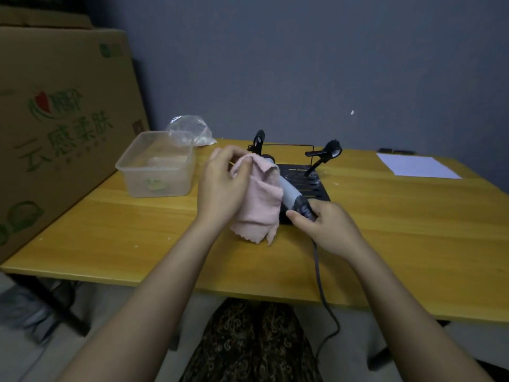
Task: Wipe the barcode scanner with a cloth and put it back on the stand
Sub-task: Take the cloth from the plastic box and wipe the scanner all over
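I'm holding the scanner (290, 193) up over the desk (137, 230), just in front of the stand (316, 172). My R hand (325, 227) is gripping the dark handle end, fingers curled round it, cable (321, 279) trailing down off the desk edge twd my lap. My L hand (223, 186) is pinching the pink cloth (261, 202) w/ fingers curled, draping it over the scanner's head; head itself is hidden under the fabric, so can't tell which face I'm rubbing.

Handling, my guess: scanner's light, rigid plastic, smooth grey shell, prob a bit slippery, so I'm keeping the grip on the handle where it's darker & looks ribbed. Window at the head prob scratches, so soft pressure only. Cloth's limp, floppy, bunching easily; best to wad it in the palm so loose corners aren't dragging.

Stand's cradle arm is sitting empty & upright behind, ready for the return. Wiping's underway; putting back not yet done. Cable could snag on the desk edge when I'm lifting it over.
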